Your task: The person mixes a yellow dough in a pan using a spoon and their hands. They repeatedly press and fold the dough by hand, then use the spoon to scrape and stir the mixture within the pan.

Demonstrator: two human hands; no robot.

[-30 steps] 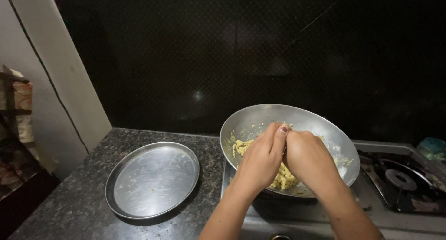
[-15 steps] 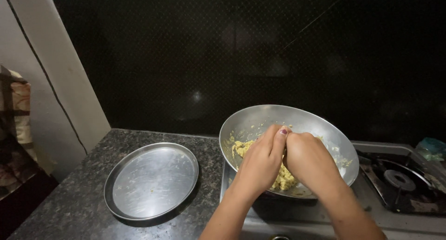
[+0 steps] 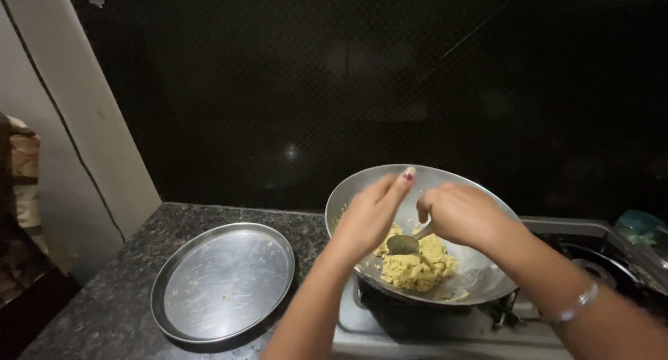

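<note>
Hands meet over a round steel pan in the single head view, looking down at a dark speckled stone desk. The pan sits on a gas stove at the desk's right end, tilted slightly, and holds a mound of crumbly yellow mixture piled toward its near side. The right hand is curled closed around the handle of a metal spoon, whose bowl rests on top of the yellow mound. A thin bracelet circles the right wrist. The left hand hovers just beside it above the pan's left half, fingers held loosely together and stretched forward, gripping nothing; whether it touches the mixture cannot be told. A flat round steel plate with a low rim lies on the desk just left of the pan, near the front edge, with a few yellow crumbs on it. A dark wall rises behind the desk's far edge.
</note>
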